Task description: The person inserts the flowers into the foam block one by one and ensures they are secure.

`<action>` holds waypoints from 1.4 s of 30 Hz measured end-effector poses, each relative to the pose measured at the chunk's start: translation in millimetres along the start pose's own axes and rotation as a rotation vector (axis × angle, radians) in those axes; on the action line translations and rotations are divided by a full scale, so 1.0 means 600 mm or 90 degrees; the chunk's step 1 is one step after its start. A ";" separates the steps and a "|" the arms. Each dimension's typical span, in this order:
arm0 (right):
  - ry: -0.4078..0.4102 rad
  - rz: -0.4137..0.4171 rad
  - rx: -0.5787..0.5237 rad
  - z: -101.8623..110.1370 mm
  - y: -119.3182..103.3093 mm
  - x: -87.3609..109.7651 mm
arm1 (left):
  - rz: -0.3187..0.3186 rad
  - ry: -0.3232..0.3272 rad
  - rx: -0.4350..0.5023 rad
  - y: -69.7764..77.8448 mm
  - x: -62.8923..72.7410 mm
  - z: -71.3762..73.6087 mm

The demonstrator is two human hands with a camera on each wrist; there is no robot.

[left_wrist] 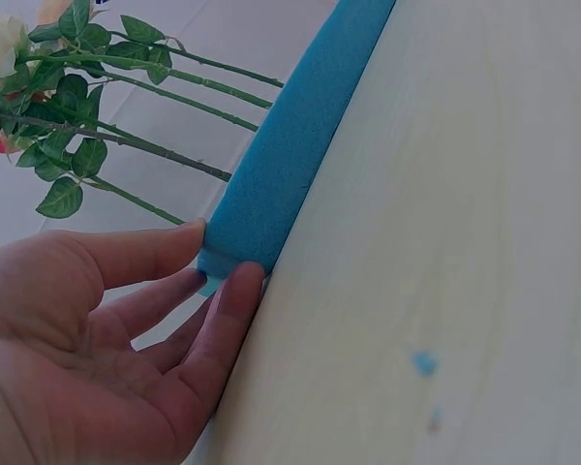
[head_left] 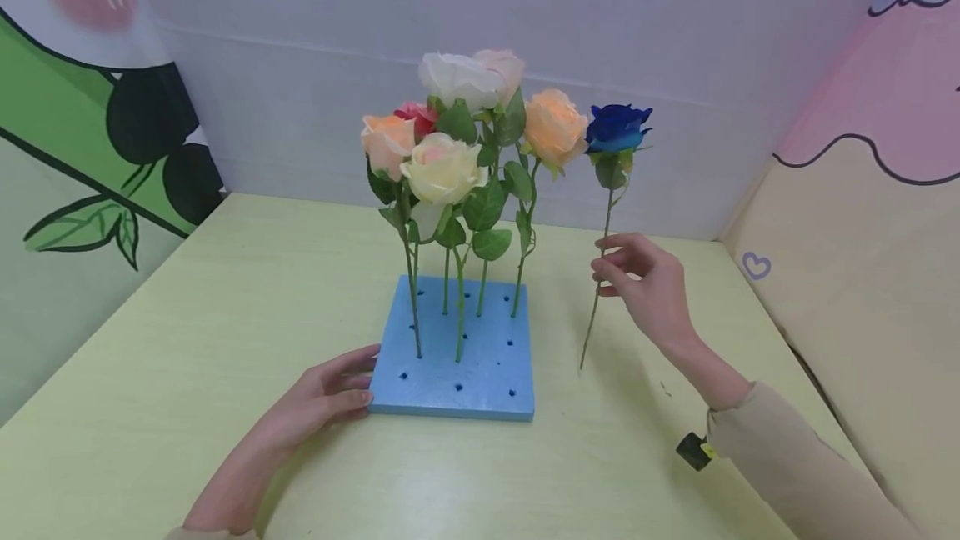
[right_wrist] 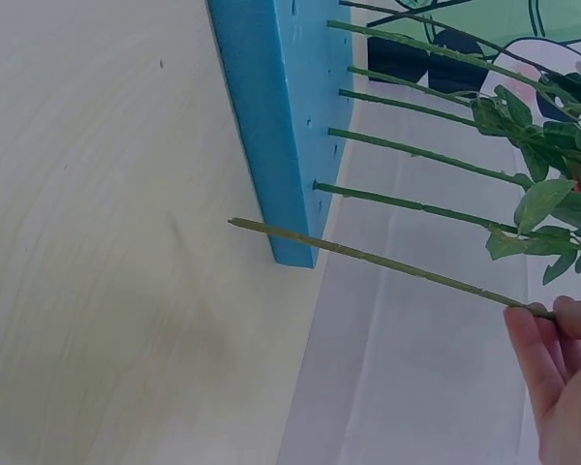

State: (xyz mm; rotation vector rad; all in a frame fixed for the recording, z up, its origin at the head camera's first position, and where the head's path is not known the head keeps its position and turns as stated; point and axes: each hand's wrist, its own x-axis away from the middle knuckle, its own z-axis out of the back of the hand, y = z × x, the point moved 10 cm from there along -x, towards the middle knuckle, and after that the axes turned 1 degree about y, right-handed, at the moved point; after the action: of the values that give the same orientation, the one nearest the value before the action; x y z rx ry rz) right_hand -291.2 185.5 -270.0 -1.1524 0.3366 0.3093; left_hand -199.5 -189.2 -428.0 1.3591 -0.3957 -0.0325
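Observation:
My right hand (head_left: 651, 290) pinches the thin stem of a blue artificial rose (head_left: 618, 130) between thumb and fingers. The rose is upright, slightly tilted, right of a light blue foam block (head_left: 487, 377) with holes in its top. In the right wrist view the bare lower end of its stem (right_wrist: 368, 258) points toward the table, apart from the block. My left hand (head_left: 330, 394) touches the block's near left corner, its fingers fairly straight along the side. Several roses stand in the block, among them a cream rose (head_left: 444, 169), a white rose (head_left: 459, 80) and an orange rose (head_left: 555, 127).
The block lies on a pale yellow table (head_left: 225, 315). Behind it hangs a light grey cloth (head_left: 300, 107), with painted panels at both sides. Below my right sleeve is a small black object (head_left: 693, 451). Small blue crumbs (left_wrist: 424, 363) lie near the left hand.

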 end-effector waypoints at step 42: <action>-0.040 0.066 -0.148 -0.132 -0.075 0.020 | -0.008 -0.006 -0.010 0.000 -0.003 -0.002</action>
State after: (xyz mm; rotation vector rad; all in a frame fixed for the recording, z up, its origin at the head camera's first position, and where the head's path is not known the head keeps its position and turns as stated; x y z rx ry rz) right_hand -269.7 96.0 -266.7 -1.3522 0.3115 0.4834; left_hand -200.7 -187.8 -428.7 1.3467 -0.3940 -0.0517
